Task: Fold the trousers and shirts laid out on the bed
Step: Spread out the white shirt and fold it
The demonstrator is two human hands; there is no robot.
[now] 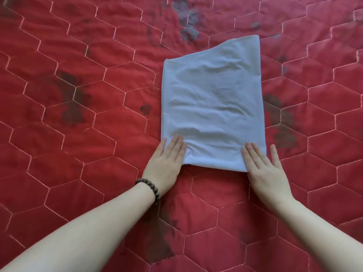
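A pale blue-white garment point(213, 103) lies folded into a tall rectangle on the bed, a little right of centre, its far edge slanting up to the right. My left hand point(167, 160) rests flat on its near left corner with straight fingers. My right hand point(265, 165) lies flat on the near right corner, fingers straight and slightly spread. Neither hand grips the cloth. A dark bead bracelet point(150, 188) circles my left wrist.
The bed is covered by a red quilted spread point(78, 114) stitched in hexagons, with dark faded patches. It fills the whole view on all sides of the garment. No other clothes are in sight.
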